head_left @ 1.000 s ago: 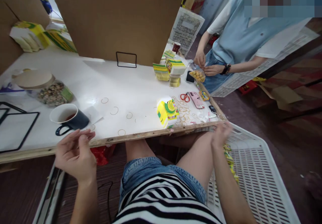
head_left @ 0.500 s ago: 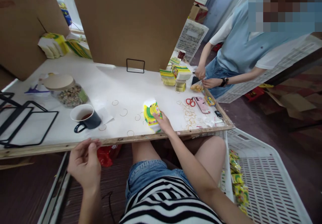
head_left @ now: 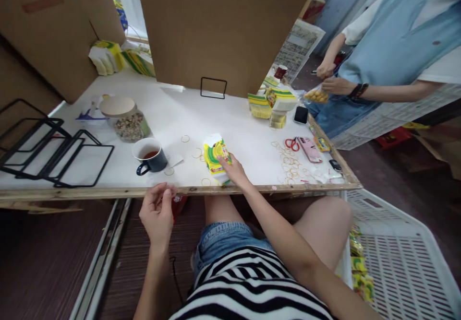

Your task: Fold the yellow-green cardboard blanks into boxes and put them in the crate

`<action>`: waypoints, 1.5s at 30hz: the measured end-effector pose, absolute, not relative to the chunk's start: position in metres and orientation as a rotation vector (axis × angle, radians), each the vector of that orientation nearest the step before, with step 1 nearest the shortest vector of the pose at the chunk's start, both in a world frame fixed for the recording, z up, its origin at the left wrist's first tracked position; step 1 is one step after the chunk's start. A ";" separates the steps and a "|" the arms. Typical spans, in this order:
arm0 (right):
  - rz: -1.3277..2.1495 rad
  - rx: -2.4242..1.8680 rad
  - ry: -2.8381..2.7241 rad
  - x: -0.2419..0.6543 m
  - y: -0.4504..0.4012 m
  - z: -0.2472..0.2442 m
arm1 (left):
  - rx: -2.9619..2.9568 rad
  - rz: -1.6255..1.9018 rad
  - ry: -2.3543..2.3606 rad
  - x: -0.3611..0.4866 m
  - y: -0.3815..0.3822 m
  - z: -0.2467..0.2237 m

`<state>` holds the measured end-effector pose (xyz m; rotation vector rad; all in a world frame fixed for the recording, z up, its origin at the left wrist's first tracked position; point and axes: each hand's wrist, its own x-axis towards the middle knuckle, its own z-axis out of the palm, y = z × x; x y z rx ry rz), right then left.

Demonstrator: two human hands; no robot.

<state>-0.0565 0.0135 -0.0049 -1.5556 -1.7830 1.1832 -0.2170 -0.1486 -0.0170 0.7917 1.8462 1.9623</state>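
My right hand grips a stack of yellow-and-green printed packets, thumb on top, at the front part of the white table. White edges of the stack show below and above the print. Near the wooden front edge, my left hand is raised with its fingers loosely curled and the thumb apart; I see no clear object in it. Several thin rubber bands lie around the stack. A dark mug of brown liquid stands just beyond my left hand.
Left are black wire racks and a lidded jar. To the right lie red-handled scissors, a pink phone and a pile of rubber bands. A co-worker's hands hold a clear bag. A white crate stands below right.
The view has shifted, so the table things appear farther right. My left hand has come a little closer to the packets. My right hand keeps its grip. The co-worker's bag has moved away from the table.
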 end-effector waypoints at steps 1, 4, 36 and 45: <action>1.183 -1.554 -1.778 -0.056 0.014 -0.006 | 0.788 1.964 1.853 -0.218 -0.150 -0.018; 1.180 -1.550 -1.768 -0.056 0.014 -0.010 | 0.786 1.977 1.857 -0.222 -0.153 -0.021; 1.030 -1.231 -1.758 -0.053 0.012 -0.022 | 2.045 1.328 1.717 -0.179 -0.074 -0.033; 0.524 -1.176 -1.746 -0.057 0.000 -0.022 | 1.956 1.340 1.681 -0.171 -0.077 -0.035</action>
